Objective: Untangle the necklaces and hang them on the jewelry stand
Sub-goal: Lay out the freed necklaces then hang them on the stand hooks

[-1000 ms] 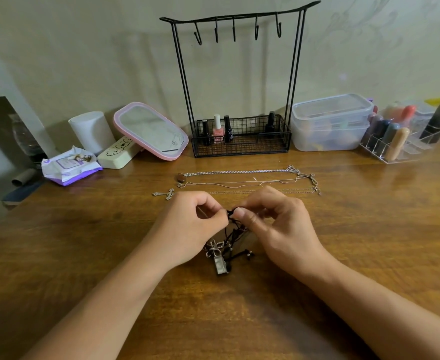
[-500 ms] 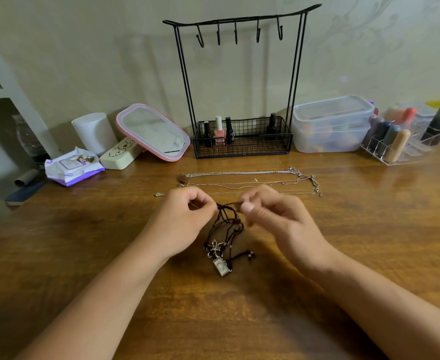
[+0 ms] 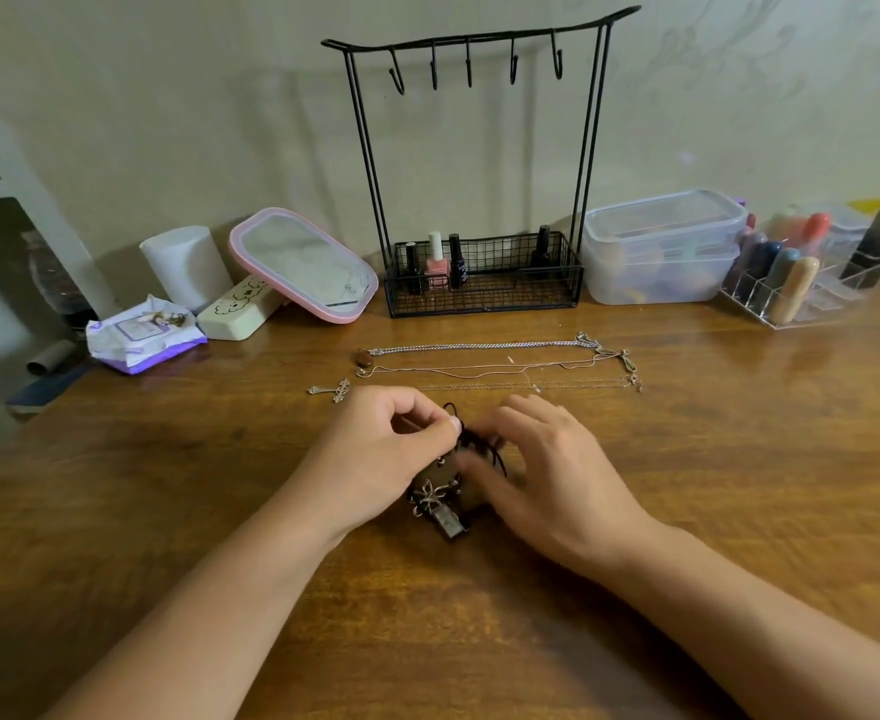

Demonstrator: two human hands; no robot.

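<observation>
Both hands work over a dark tangle of cord necklaces (image 3: 451, 472) lying on the wooden table (image 3: 168, 511). At the left hand (image 3: 391, 449) the fingers are curled, and thumb and forefinger pinch a black cord at the top of the tangle. At the right hand (image 3: 547, 475) the fingers are spread and only a little bent over the knot (their tips are blurred, so whether they hold a cord cannot be told). A silver rectangular pendant (image 3: 448, 521) sticks out at the near end of the tangle. Behind the hands, three silver chains (image 3: 490, 363) lie stretched out side by side. Further back stands the black jewelry stand (image 3: 479, 163) with bare hooks; nail polish bottles (image 3: 437, 262) are in its wire basket.
</observation>
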